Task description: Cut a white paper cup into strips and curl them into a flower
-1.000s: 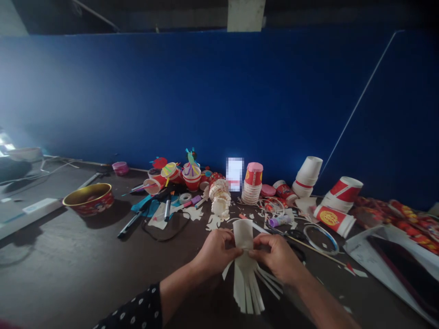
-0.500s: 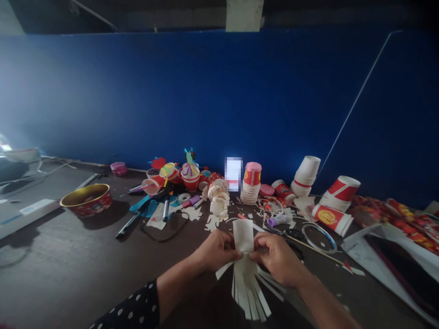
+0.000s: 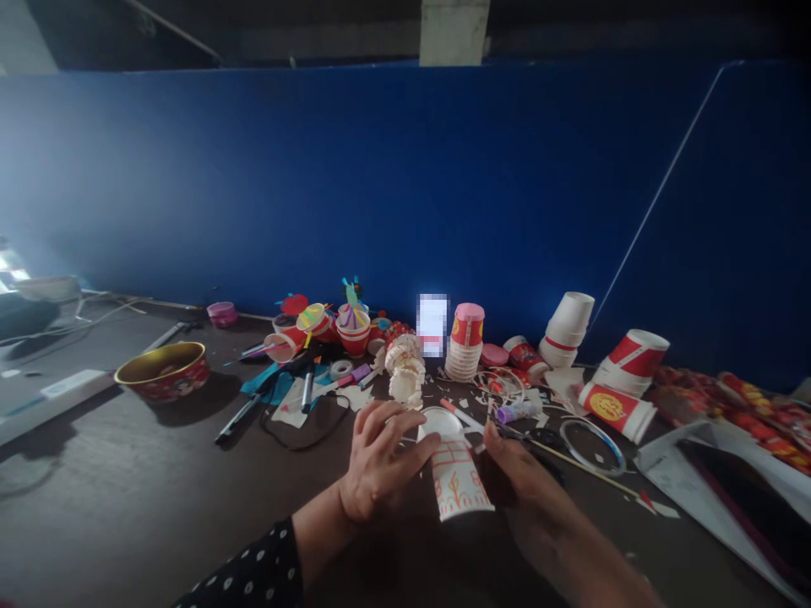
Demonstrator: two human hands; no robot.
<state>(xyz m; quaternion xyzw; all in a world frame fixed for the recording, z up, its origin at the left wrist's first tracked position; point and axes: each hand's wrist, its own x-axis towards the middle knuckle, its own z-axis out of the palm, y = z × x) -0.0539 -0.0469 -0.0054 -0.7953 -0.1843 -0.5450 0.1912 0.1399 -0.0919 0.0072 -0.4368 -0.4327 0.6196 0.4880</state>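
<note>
Presently, I observe a white paper cup piece [image 3: 453, 477], marked with orange-red line drawings, between the two hands above the dark table [image 3: 158, 515]. The left hand [image 3: 378, 460] holds it near its round white end, the thumb across the drawn wall and the other fingers bent together at the side. The right hand [image 3: 525, 477] is at the opposite side, thumb raised near the edge; its remaining fingers are shaded and hidden, so I cannot tell whether they grip. Beyond the piece, I note a purple-capped tube [image 3: 516, 410] and a stack of paper cups [image 3: 465, 342]. A wooden stick [image 3: 586, 463] lies right of the hands; a gold-rimmed bowl [image 3: 171, 388] stands at far left.
</note>
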